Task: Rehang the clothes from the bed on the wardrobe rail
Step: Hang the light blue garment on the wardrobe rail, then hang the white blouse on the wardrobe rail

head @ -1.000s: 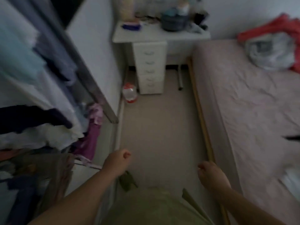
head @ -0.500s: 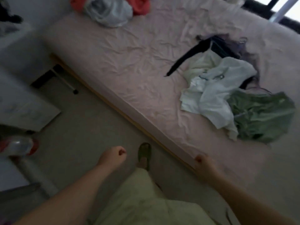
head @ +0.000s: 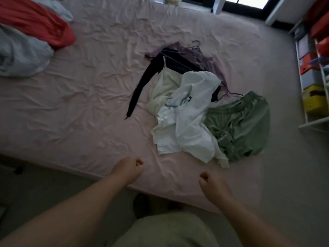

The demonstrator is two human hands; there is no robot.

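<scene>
A heap of clothes lies on the pink bed (head: 80, 107). It holds a white shirt (head: 190, 118), a cream top (head: 165, 86), a green garment (head: 240, 122), a black garment (head: 142, 82) and a purple one (head: 210, 61) with thin hangers (head: 195, 47). My left hand (head: 128, 169) and my right hand (head: 211, 182) hover over the bed's near edge, below the heap. Both have curled fingers and hold nothing. The wardrobe rail is out of view.
A red and grey bundle of bedding (head: 26, 38) lies at the bed's far left. A white shelf unit (head: 313, 82) with coloured boxes stands at the right. Carpet floor (head: 35, 193) runs along the bed's near side.
The view has swung from the wardrobe and floor round to the bed. The heap of clothes now lies straight ahead. Both hands stay curled and have come over the bed's edge.
</scene>
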